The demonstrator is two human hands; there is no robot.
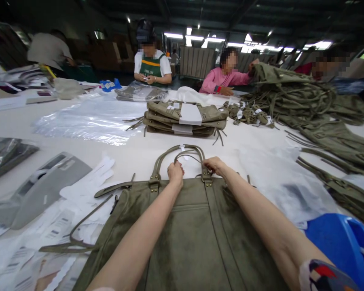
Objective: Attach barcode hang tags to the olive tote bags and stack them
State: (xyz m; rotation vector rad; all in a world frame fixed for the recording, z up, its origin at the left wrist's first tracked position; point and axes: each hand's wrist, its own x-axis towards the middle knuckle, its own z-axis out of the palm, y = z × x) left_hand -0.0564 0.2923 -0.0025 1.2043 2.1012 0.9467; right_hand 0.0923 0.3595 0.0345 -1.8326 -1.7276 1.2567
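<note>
An olive-green handbag [182, 226] lies flat on the white table before me, its two looped handles pointing away. My left hand [176, 173] is closed in a pinch at the bag's top edge, between the handle bases; a thin cord loop rises from it. At the right handle's base, my right hand [214, 165] has its fingers closed on the handle strap [204, 169]. A small white tag [182, 148] sits on the handle's top. Loose straps [79, 238] trail off the bag's left side.
Folded olive bags [185, 117] with white paper bands are stacked beyond. Clear plastic bags [91, 117] lie at left, near a grey tape dispenser [51, 186] and paper labels [54, 230]. A blue container [336, 242] stands at right, below piled bags [297, 89]. Co-workers stand across the table.
</note>
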